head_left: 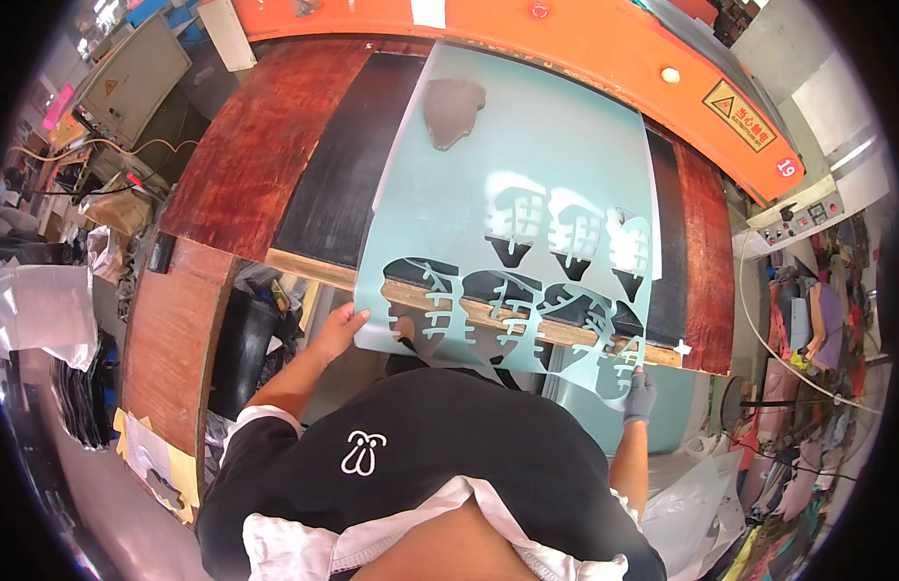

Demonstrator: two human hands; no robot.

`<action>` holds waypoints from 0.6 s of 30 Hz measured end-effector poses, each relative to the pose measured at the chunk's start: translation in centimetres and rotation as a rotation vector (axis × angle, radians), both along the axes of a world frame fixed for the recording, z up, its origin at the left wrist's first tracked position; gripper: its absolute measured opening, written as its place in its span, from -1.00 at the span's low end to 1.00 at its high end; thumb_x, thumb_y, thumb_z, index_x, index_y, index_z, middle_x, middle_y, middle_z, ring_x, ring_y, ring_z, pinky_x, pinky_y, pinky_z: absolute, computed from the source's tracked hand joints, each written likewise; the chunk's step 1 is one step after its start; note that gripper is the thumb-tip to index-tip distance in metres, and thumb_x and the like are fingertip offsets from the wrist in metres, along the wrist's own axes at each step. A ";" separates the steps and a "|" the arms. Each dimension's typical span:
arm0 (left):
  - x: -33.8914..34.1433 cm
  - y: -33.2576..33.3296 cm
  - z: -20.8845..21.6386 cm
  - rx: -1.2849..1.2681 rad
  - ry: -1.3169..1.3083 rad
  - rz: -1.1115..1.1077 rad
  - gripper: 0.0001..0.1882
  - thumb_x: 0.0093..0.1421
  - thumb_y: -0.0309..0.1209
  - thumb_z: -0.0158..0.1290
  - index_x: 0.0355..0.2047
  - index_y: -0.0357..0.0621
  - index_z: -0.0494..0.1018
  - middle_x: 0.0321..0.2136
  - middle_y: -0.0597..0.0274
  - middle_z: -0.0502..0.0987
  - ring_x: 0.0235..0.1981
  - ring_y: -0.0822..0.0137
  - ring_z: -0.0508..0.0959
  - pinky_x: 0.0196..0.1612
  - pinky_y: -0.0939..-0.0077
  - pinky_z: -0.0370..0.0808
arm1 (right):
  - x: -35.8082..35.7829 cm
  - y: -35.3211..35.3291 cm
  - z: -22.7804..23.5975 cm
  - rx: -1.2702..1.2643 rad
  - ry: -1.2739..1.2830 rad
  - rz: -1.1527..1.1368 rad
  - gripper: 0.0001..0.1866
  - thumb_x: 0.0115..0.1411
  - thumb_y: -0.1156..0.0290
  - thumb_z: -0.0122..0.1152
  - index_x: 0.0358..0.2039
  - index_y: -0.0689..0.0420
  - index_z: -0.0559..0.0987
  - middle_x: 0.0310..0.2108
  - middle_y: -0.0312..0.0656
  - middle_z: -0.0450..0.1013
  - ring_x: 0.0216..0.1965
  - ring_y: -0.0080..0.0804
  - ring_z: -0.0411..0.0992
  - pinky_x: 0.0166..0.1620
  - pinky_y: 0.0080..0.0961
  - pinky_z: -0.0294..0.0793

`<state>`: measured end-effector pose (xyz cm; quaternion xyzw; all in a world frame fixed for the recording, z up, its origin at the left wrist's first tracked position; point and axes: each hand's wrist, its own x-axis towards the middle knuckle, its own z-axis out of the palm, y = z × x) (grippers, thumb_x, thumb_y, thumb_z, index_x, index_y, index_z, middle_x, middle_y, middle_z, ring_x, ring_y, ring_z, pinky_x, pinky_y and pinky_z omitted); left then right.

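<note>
The bare left grip (341, 329) and grey-gloved right grip (640, 397) are holding a translucent pale-green plastic sheet (546, 126) (its near part riddled with cut-outs), which is overhanging the red-and-black wooden counter (324, 165)

Teal sheet (527, 136), prob. plastic, on blk/red-brn bench (328, 165).

One wide fisheye view looks steeply down from the person's head, facing forward over their black shirt (469, 436) at bottom centre. The left hand (345, 329) and right hand (640, 397) appear fairly near, just below mid-frame. Farther off, the table (265, 136) fills the upper middle; an orange beam (604, 44) bends along the top, and black rounds the corners.
</note>
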<state>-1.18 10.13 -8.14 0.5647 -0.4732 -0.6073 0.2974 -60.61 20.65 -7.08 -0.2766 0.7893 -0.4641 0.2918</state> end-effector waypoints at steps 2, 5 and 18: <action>0.0 0.0 -1.1 -0.083 -0.106 -0.058 -0.72 0.24 -0.31 -0.03 -0.11 -0.21 0.42 -0.29 0.35 0.50 -0.26 0.54 0.43 -0.15 0.55 0.37 | 0.1 0.1 -0.8 -0.071 -0.045 -0.006 -0.74 0.19 0.25 0.11 -0.44 0.21 0.51 -0.53 -0.39 0.36 -0.51 -0.64 0.21 -0.42 -0.60 0.26; 0.4 -0.4 -2.6 -0.131 -0.213 -0.116 -0.74 0.21 -0.34 0.02 -0.16 -0.23 0.45 -0.34 0.32 0.52 -0.30 0.53 0.44 -0.19 0.52 0.40 | -0.2 -0.4 -0.5 -0.048 -0.051 0.003 -0.74 0.20 0.24 0.10 -0.43 0.20 0.51 -0.52 -0.39 0.38 -0.47 -0.64 0.24 -0.38 -0.61 0.27; 0.5 0.5 9.5 0.135 -0.237 -0.282 -0.78 0.12 -0.45 0.12 -0.21 -0.25 0.50 -0.37 0.34 0.55 -0.34 0.54 0.46 -0.24 0.54 0.41 | 0.2 -3.9 7.4 0.011 -0.019 0.139 -0.75 0.18 0.20 0.05 -0.48 0.10 0.52 -0.60 -0.44 0.28 -0.55 -0.69 0.17 -0.48 -0.68 0.14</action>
